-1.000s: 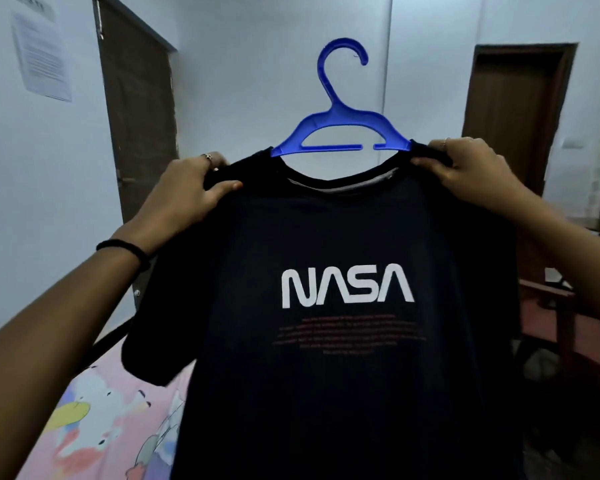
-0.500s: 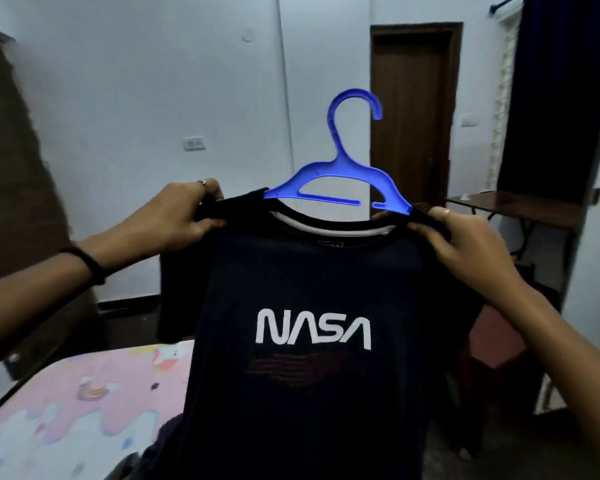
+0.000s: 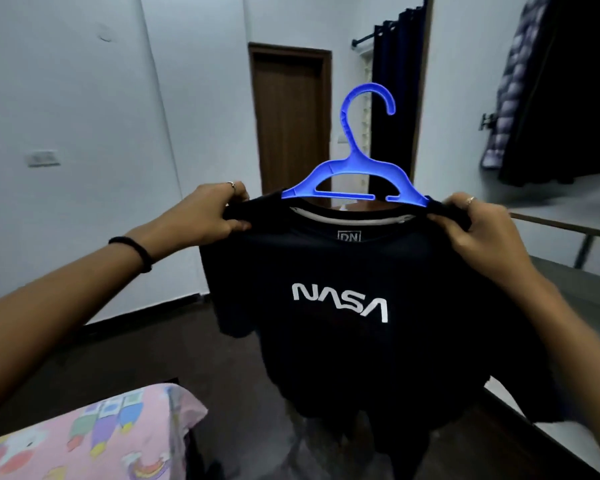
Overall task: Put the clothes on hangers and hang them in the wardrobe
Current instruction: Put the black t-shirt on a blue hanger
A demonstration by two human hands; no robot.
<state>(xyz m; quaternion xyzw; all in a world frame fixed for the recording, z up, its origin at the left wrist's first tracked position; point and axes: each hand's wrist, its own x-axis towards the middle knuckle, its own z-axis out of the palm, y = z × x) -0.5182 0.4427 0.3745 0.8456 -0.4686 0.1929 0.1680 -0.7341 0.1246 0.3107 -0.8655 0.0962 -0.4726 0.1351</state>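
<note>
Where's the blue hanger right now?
In the head view the blue hanger sits centre-right, inside the neck of the black NASA T-shirt, held up between the left hand and right hand, its hook in front of the dark curtain.

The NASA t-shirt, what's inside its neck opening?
A blue hanger sits inside the black NASA t-shirt; its hook and upper frame show above the collar. Its arm ends are covered by fabric, gripped by the left hand and right hand.
</note>
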